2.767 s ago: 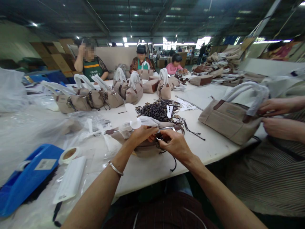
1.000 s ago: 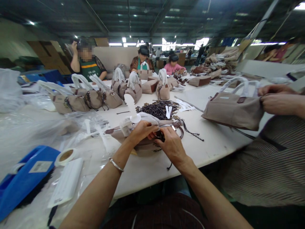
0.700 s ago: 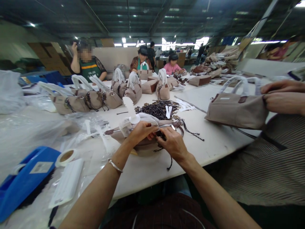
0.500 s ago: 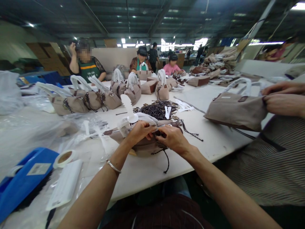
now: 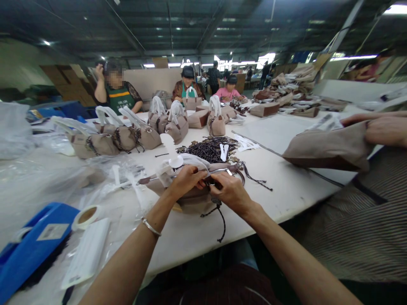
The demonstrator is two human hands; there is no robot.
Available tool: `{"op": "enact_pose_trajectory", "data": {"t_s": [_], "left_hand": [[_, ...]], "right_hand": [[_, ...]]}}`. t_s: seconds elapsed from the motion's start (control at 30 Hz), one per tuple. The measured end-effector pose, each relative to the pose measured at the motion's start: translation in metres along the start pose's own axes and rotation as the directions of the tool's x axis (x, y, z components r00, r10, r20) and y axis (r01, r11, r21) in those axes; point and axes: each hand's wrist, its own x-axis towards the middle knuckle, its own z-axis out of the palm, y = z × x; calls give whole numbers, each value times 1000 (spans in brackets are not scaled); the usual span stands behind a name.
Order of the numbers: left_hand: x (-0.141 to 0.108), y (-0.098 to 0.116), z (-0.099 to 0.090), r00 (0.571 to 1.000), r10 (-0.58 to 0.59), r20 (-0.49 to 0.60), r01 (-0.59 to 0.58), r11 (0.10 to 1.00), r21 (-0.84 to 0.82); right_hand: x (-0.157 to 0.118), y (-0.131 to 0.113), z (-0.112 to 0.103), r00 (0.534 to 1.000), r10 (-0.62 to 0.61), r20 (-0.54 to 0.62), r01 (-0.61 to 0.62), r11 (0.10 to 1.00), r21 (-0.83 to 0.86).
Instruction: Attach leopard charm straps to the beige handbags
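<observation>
A taupe handbag with brown trim and white-wrapped handles lies on the table before me. My left hand is closed, its fingertips pinching the bag near the base of a handle. Facing it, my right hand is closed at the same spot, with a small metal glint by the fingers. Below the right fingers a dark braided cord hangs over the bag's front. Fingers hide just what is pinched. A white plastic strip stands up from the wrapped handle. Another cord trails from the bag's right end.
Behind the bag is a heap of dark braided cords. Finished-looking handbags stand farther left. A blue tape dispenser and tape roll lie at left. At right, a co-worker's hands hold another handbag. Co-workers sit opposite.
My hands stay at the same spot on the bag, the right fingers slightly shifted. The co-worker's bag at right has tipped and moved right, showing more of its brown base.
</observation>
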Motion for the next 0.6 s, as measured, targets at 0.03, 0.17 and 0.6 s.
{"op": "enact_pose_trajectory", "data": {"t_s": [0.03,0.17,0.6], "left_hand": [[0,2,1,1000,-7,-12,7,1000,-3],[5,8,5,987,-89,-136,85,996,-34],[1,13,-10,983,108,148,-96,992,-87]], "right_hand": [[1,-1,2,1000,13,-14,-13,1000,3],[6,-6,7,991,108,-77,-106,994,18],[10,-22,-1,929,359,-94,-343,927,154]]}}
